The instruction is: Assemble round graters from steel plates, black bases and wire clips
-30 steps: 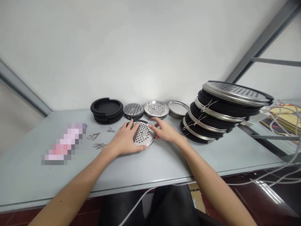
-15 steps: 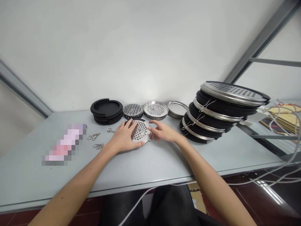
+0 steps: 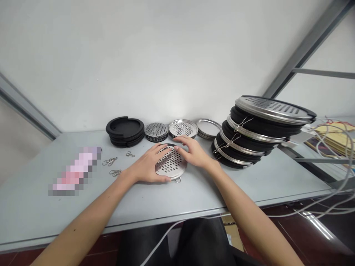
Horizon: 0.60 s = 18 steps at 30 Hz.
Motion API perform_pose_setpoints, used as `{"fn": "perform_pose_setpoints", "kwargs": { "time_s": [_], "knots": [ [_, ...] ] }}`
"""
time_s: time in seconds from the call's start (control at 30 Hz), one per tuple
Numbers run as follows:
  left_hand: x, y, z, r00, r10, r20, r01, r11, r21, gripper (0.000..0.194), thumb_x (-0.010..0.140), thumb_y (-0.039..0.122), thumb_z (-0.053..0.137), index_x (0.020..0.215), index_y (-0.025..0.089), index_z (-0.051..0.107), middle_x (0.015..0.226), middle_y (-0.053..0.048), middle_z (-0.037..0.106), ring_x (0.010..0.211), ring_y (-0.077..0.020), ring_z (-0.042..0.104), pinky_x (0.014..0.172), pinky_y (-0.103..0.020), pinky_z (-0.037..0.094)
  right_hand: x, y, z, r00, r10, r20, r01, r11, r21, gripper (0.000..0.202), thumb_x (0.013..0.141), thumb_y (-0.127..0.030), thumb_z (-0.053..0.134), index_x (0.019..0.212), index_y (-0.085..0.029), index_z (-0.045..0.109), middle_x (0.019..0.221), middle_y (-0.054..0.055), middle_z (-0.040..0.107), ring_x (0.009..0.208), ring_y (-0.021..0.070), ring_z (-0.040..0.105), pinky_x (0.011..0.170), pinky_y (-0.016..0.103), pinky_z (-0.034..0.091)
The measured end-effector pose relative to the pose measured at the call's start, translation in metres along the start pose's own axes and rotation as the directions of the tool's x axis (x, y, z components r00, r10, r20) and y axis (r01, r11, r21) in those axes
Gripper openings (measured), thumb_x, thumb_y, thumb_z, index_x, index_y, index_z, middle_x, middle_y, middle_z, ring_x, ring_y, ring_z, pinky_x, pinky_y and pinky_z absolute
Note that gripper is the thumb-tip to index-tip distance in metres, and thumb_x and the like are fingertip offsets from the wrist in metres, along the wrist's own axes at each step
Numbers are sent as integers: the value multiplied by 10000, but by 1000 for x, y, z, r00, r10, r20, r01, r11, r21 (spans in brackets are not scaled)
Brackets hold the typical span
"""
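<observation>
A round metal disc with many slots (image 3: 173, 162) lies on the table in front of me, with black showing along its back edge and a small wire loop (image 3: 178, 180) at its front edge. My left hand (image 3: 151, 162) is spread over the disc's left side, thumb at the front rim and fingers on the slotted face. From the right, my right hand (image 3: 191, 150) rests at the back right rim, its fingers apart and bent towards the disc. What lies under the disc is hidden.
Behind stand black rings (image 3: 124, 129), small grater discs (image 3: 156, 131), slotted discs (image 3: 183, 129) and plain discs (image 3: 208, 128). A tall leaning stack (image 3: 249, 136) rises at right. Wire clips (image 3: 110, 161) and a blurred pink item (image 3: 77, 170) lie left. White cables (image 3: 344, 177) hang right.
The slotted disc has shifted right and slightly towards me, and the wire loop has come round to its front edge. My right hand has moved up onto the disc's back right rim.
</observation>
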State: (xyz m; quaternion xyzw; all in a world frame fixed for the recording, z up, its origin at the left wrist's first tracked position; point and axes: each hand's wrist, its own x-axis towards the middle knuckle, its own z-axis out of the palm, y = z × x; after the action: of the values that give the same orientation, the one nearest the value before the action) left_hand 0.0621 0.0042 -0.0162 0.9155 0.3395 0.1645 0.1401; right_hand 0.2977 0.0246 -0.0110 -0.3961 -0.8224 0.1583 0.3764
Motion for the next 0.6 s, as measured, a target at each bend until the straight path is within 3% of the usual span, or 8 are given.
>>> {"fn": "perform_pose_setpoints", "kwargs": {
  "time_s": [0.13, 0.27, 0.4, 0.5, 0.6],
  "knots": [
    [6, 7, 10, 998, 66, 2, -66, 994, -83, 1302, 565, 694, 770, 1545, 140, 114, 1589, -196, 182, 1454, -373, 211, 1176, -512, 253, -1, -6, 2, 997, -57, 59, 56, 998, 25, 371, 962, -357, 469, 1252, -156, 584, 1294, 125, 621, 1225, 236, 558, 1057, 405, 417],
    [8, 7, 15, 996, -62, -65, 63, 998, 6, 1348, 537, 784, 719, 1534, 97, 128, 1576, -240, 191, 1451, -409, 196, 1172, -547, 229, 0, -7, -2, 996, 48, 73, -48, 999, 5, 404, 1010, -368, 335, 1251, -161, 585, 1211, 108, 677, 1131, 228, 624, 992, 380, 455],
    [5, 3, 8, 977, -176, -118, 183, 982, 49, 1183, 574, 795, 684, 1472, 124, 308, 1475, -223, 414, 1378, -413, 357, 1120, -552, 307, 1, -8, -6, 986, 82, 142, -69, 993, -92, 385, 991, -370, 390, 1203, -142, 618, 1183, 128, 684, 1091, 252, 629, 950, 380, 459],
    [4, 3, 0, 988, -106, -114, 105, 994, -9, 991, 625, 719, 717, 1403, 183, 418, 1380, -159, 538, 1265, -355, 508, 1067, -494, 390, -1, -12, -7, 976, 102, 190, -72, 984, -160, 346, 952, -371, 481, 1156, -144, 646, 1085, 127, 714, 1000, 253, 649, 891, 360, 470],
    [3, 4, -5, 997, -4, -82, -2, 997, -72, 921, 645, 634, 764, 1403, 227, 436, 1372, -121, 556, 1241, -323, 535, 1061, -468, 404, -8, -17, -9, 972, 180, 148, -148, 967, -206, 338, 952, -353, 480, 1191, -165, 627, 1018, 114, 731, 925, 245, 667, 830, 342, 478]
  ]
}}
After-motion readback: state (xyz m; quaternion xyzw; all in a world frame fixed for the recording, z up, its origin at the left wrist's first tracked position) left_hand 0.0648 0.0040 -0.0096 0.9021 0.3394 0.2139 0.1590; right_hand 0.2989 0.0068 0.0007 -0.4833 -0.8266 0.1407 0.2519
